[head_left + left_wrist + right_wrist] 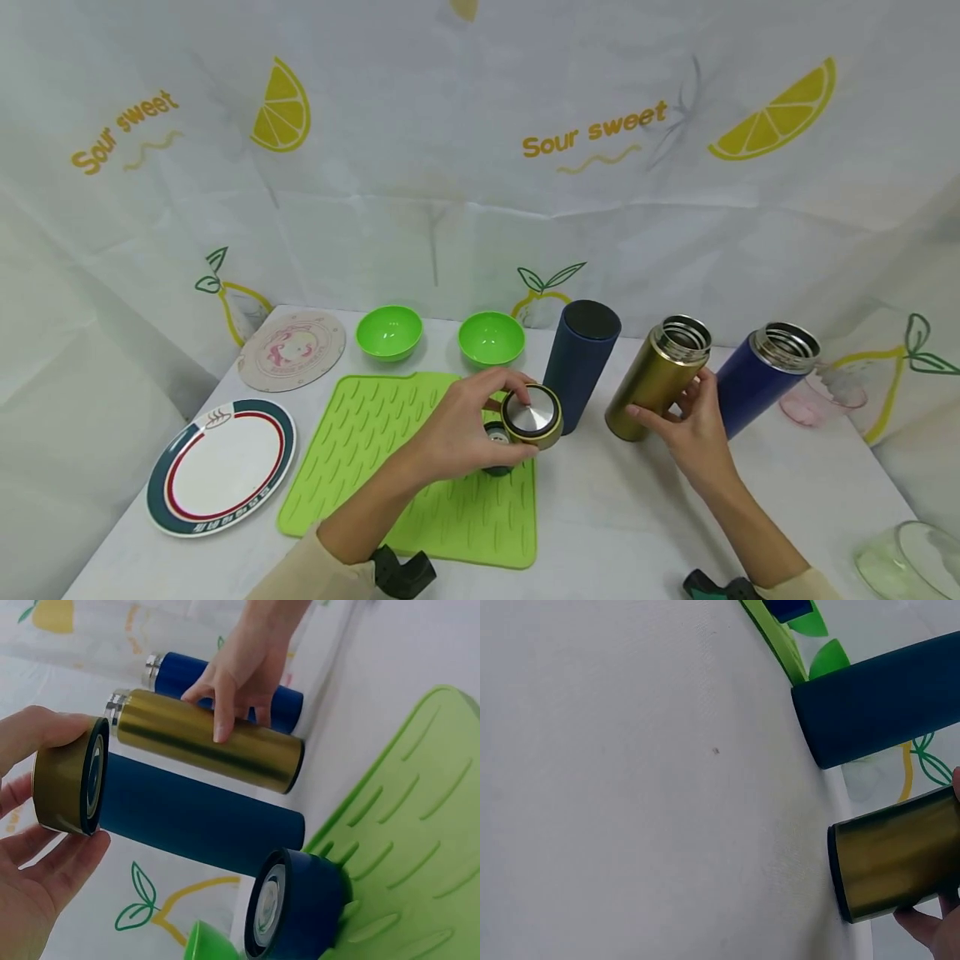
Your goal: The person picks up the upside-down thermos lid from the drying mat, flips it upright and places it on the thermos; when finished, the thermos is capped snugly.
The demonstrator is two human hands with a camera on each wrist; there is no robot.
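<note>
White tabletop: left hand (pixel 457 433) grips gold lid (pixel 532 417), right hand (pixel 693 425) clasps gold flask (pixel 656 379); left-wrist view reveals the lid's hollow.

White table (pixel 622 517) carrying a green mat (pixel 390 467), a plate (pixel 221 467) near left, two green bowls (pixel 388 332) far, three flasks (pixel 581 362) right.

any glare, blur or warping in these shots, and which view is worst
Head view: soft even light, wide-lens bowing at the edges, a bright sheen on the steel top of the gold lid. Left wrist view: sharp, a highlight streak along the gold flask. Right wrist view: worst, mostly bright pale tablecloth.
</note>
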